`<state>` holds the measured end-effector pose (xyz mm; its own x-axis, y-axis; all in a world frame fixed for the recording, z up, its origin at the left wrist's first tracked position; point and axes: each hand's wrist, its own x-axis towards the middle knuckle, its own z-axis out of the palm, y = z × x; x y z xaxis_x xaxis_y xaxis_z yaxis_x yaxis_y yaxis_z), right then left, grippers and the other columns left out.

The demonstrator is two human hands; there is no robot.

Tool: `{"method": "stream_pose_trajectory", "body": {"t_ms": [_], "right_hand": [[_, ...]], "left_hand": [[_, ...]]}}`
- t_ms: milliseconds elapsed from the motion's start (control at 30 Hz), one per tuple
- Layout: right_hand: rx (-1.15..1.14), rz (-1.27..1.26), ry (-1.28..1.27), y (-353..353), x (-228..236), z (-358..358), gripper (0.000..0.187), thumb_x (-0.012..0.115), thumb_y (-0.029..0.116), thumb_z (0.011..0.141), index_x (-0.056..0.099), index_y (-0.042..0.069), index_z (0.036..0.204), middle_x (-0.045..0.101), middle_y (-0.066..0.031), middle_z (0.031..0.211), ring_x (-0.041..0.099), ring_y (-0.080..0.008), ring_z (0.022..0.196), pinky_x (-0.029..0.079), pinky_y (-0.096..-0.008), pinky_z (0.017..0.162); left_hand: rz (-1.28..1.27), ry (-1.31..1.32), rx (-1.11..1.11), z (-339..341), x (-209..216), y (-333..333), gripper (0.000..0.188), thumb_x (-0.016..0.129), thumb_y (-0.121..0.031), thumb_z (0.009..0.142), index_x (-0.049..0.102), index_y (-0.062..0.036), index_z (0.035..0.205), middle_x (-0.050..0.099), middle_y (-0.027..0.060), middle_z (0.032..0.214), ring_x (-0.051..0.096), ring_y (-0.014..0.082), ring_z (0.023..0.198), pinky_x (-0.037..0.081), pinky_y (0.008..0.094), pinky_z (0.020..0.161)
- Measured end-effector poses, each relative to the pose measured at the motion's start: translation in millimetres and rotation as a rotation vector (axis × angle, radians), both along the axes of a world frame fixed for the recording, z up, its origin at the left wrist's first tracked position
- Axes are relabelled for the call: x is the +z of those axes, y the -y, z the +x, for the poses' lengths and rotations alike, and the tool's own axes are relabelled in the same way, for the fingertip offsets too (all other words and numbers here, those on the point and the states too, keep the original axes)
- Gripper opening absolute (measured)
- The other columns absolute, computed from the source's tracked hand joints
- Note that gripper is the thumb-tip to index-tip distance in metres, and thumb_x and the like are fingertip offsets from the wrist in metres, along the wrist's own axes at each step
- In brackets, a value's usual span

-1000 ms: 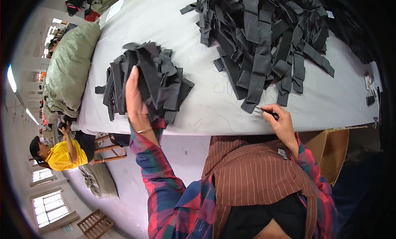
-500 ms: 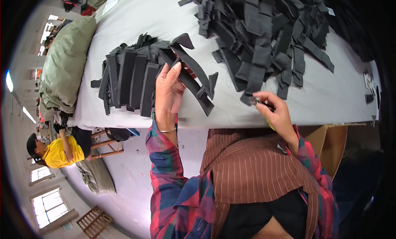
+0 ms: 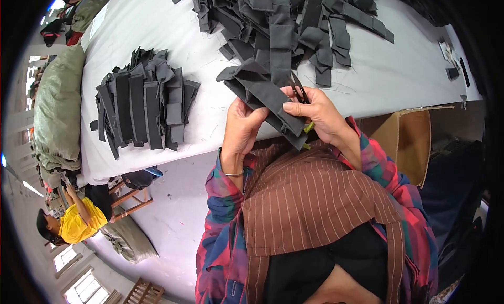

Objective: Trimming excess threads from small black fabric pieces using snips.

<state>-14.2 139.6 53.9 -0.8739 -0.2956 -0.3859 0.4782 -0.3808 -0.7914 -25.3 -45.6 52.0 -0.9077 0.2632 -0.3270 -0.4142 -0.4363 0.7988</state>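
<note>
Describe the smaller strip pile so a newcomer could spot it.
Find the white-covered table. On it, left of the person's left hand, lies a pile of dark grey fabric strips. It is smaller than the tangled dark grey fabric heap to its right, and its front strips lie mostly side by side.

Shows plain charcoal grey on the held strips [image 3: 268, 95], the same on the far heap [image 3: 281, 33]; alternates near-black and mid grey across the left bundle [image 3: 139, 102]. Stays white on the table [image 3: 207, 123]. Turns black on the slim tool [image 3: 300, 88], yellow-green on a small piece [image 3: 308, 128] nearer. Carries pale pinstripes over brown on the apron [image 3: 315, 204], red, blue and green plaid on the shirt [image 3: 218, 199]. At left, shows sage green on the sack [image 3: 59, 102], yellow on a person's top [image 3: 81, 224]; at right, tan on the box [image 3: 413, 144].
</note>
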Motion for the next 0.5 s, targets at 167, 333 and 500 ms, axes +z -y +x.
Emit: {"method": "stream_pose_trajectory", "body": {"t_ms": [167, 333, 500], "right_hand": [[-0.121, -0.213, 0.156, -10.4, -6.4, 8.9, 0.025, 0.067, 0.008, 0.085, 0.059, 0.0, 0.107, 0.062, -0.0018, 0.093, 0.06, -0.0087, 0.084, 0.048, -0.0232, 0.078], [-0.148, -0.254, 0.157, -19.8, -8.7, 13.2, 0.026, 0.066, 0.01, 0.085, 0.059, 0.001, 0.108, 0.064, -0.003, 0.091, 0.062, -0.0108, 0.081, 0.051, -0.0249, 0.077], [-0.142, -0.243, 0.123, -19.0, -12.0, 13.7, 0.024, 0.066, 0.01, 0.086, 0.06, 0.001, 0.107, 0.064, -0.002, 0.09, 0.061, -0.0093, 0.078, 0.05, -0.0232, 0.074]], "left_hand": [[-0.148, -0.125, -0.066, 9.5, 8.2, -14.2, 0.042, 0.054, 0.005, 0.075, 0.048, 0.0019, 0.117, 0.058, 0.0062, 0.106, 0.055, 0.0148, 0.099, 0.042, 0.0283, 0.093], [-0.214, -0.136, -0.111, 15.5, 9.2, -20.5, 0.042, 0.05, 0.006, 0.075, 0.048, 0.0025, 0.117, 0.058, 0.0068, 0.102, 0.055, 0.0146, 0.098, 0.042, 0.0281, 0.092], [-0.223, -0.193, -0.051, 16.7, 7.9, -23.4, 0.037, 0.05, 0.007, 0.077, 0.05, 0.0029, 0.114, 0.059, 0.0062, 0.099, 0.056, 0.0141, 0.094, 0.044, 0.0281, 0.089]]}}
